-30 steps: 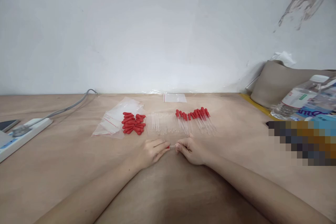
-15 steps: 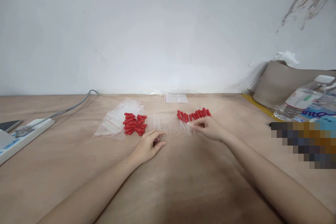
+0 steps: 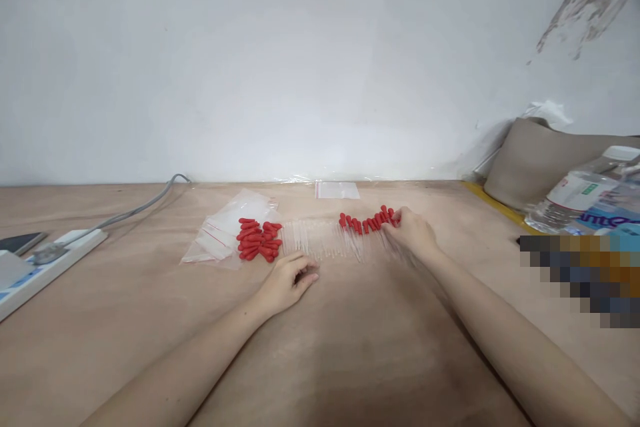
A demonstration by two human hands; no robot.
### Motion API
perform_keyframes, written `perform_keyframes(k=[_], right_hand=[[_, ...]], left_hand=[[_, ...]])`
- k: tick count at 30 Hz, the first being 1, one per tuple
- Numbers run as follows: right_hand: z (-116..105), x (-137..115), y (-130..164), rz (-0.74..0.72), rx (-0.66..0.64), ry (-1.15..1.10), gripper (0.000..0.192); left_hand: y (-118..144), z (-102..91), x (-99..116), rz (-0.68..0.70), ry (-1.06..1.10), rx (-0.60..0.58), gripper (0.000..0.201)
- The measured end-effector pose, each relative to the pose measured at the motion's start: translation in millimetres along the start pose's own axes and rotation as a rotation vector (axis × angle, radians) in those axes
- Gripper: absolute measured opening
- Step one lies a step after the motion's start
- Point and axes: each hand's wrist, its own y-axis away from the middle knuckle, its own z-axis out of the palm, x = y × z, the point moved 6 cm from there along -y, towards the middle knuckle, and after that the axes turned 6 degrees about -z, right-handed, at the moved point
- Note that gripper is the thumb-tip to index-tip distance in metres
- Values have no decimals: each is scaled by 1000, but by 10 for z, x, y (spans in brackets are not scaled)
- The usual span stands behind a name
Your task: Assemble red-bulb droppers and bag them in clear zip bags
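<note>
A white power strip (image 3: 47,263) lies at the worktop's (image 3: 125,320) left edge. Clear bags (image 3: 220,233) sit beside a heap of red bulbs (image 3: 259,239). The left hand (image 3: 290,280), grip loosely curled and holding nothing visible, rests just below the bare glass tubes (image 3: 323,240). The right hand (image 3: 413,232) touches the row of red-capped droppers (image 3: 365,222); I cannot tell whether its grip holds one. Water bottles (image 3: 575,197) lie far right.

Both forearms are bare from the near edge of the view up to the wrists, with no sleeve showing on either. The left hand (image 3: 289,279) and the right hand (image 3: 413,232) wear no gloves. No ring, watch or bracelet shows on the slender fingers or wrists.
</note>
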Motion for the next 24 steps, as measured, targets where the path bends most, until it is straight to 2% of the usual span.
perform_keyframes(k=[7, 11, 17, 24], right_hand=[[154, -397, 65, -157, -137, -51, 9], [211, -414, 58, -149, -157, -8, 11], [175, -462, 132, -162, -171, -8, 15], [151, -577, 220, -148, -304, 91, 20]], left_hand=[[-3, 10, -19, -10, 5, -3, 13], [-4, 6, -3, -7, 4, -8, 13], [-11, -1, -4, -5, 10, -4, 12], [7, 30, 3, -3, -8, -13, 13]])
